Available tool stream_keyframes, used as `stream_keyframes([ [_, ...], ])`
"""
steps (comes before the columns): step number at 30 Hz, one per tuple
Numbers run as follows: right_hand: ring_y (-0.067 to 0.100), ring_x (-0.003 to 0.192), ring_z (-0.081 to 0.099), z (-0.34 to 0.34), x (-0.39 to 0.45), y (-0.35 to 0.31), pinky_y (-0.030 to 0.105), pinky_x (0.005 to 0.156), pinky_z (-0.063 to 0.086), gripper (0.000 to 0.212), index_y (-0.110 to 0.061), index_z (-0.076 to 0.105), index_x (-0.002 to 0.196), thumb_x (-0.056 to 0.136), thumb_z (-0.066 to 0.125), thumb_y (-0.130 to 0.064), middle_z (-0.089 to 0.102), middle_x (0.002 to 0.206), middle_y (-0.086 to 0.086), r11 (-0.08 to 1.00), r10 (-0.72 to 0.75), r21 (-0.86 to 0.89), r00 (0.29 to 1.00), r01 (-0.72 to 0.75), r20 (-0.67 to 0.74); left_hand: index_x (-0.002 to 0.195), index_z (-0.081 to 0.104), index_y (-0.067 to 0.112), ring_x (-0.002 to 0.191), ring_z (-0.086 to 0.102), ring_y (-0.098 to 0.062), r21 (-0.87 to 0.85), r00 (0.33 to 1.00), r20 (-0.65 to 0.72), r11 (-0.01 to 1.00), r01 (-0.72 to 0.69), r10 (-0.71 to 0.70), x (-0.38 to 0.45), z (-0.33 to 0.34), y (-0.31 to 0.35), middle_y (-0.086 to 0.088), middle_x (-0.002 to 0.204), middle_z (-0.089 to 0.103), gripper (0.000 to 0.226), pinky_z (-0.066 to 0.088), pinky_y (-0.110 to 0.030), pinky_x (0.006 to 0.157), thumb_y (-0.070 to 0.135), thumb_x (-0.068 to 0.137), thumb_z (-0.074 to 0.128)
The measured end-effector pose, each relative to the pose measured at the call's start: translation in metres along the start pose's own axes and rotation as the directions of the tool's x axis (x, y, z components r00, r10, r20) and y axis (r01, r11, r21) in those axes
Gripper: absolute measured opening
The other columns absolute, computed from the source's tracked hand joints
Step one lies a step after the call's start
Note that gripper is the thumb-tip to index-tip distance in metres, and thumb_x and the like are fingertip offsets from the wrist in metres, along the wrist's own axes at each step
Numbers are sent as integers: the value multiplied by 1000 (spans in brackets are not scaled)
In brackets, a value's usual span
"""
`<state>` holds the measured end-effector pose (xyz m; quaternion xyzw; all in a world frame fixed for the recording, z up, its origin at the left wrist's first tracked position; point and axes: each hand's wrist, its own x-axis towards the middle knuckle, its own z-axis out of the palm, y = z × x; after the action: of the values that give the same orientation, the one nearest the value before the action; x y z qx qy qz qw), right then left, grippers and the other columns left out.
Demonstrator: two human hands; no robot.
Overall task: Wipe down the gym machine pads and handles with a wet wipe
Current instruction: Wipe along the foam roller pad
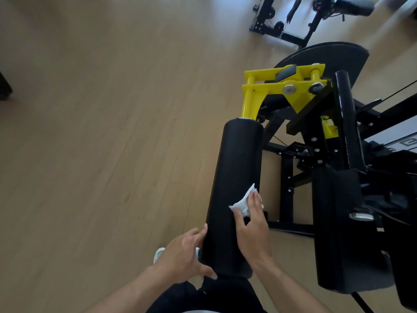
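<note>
A long black roller pad (234,177) runs from the yellow bracket (282,86) of the gym machine down toward me. A crumpled white wet wipe (242,203) lies on the pad's right side under my right hand (252,224), whose fingers press it against the pad. My left hand (182,256) rests against the pad's near end on its left side, fingers spread, thumb under the end. To the right, a second black pad (338,227) hangs on the machine frame.
The black machine frame (347,123) with bolts, a cable and a chrome knob (361,215) fills the right side. Another black machine (291,16) stands at the top. A wooden floor (101,132) spreads to the left. My shoe (159,254) shows below the left hand.
</note>
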<state>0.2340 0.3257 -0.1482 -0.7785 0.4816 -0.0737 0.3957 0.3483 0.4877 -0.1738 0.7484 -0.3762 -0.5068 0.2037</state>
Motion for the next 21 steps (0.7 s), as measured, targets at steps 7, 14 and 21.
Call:
stream_keyframes([
  [7, 7, 155, 16, -30, 138, -25, 21, 121, 10, 50, -22, 27, 161, 113, 34, -30, 22, 169, -7, 996, -67, -50, 997, 69, 29, 162, 2, 23, 102, 40, -4, 154, 988, -148, 988, -19, 42, -3, 21, 19, 19, 111, 44, 136, 40, -17, 100, 87, 59, 64],
  [14, 8, 156, 15, -35, 195, -29, 44, 128, 18, 41, -20, 50, 150, 110, 42, -24, 38, 162, -6, 808, -455, -289, 855, 514, 250, 150, -14, 36, 99, 37, -4, 160, 991, -134, 987, -2, 24, -4, 22, 17, 26, 101, 43, 130, 44, -19, 93, 92, 60, 60],
  [21, 12, 155, 23, -29, 1, 82, 35, 128, 14, 50, -16, 45, 153, 105, 58, -20, 36, 164, -1, 319, -670, 61, 179, 946, 720, 151, 29, 51, 87, 52, 0, -108, 984, -141, 986, -128, 113, 6, 12, -13, 20, 85, 58, 111, 51, -29, 85, 91, 54, 66],
])
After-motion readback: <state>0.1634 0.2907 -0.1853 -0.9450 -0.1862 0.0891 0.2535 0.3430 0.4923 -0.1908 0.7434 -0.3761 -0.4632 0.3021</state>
